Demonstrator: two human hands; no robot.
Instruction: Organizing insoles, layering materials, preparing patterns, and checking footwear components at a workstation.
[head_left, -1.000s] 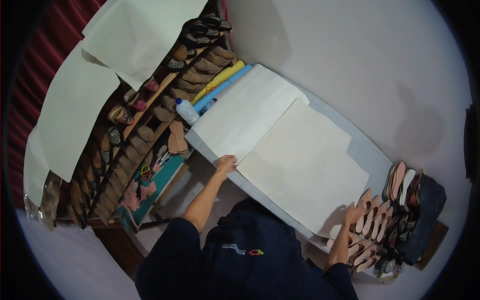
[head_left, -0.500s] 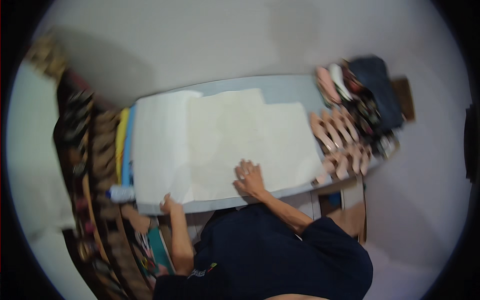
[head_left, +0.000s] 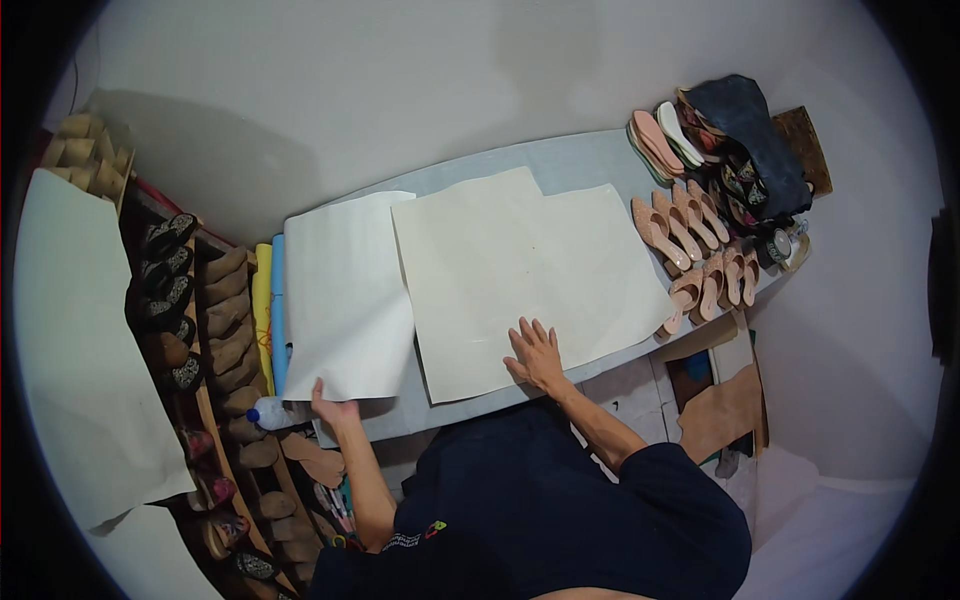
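A white sheet lies on the left of the table. My left hand pinches its near edge, and that corner is lifted and curled off the tabletop. To its right, a large cream sheet with a stepped far edge lies flat. My right hand rests on this cream sheet near its front edge, fingers spread. A gap of tabletop shows between the two sheets at the front.
Several pairs of beige heeled sandals stand at the table's right, beside pink insoles and a dark bag. Blue and yellow rolls, a plastic bottle and a shelf of shoe lasts line the left.
My left hand has raised the near corner of the white sheet, and its right edge has come away from the cream sheet. My right hand stays spread on the cream sheet.
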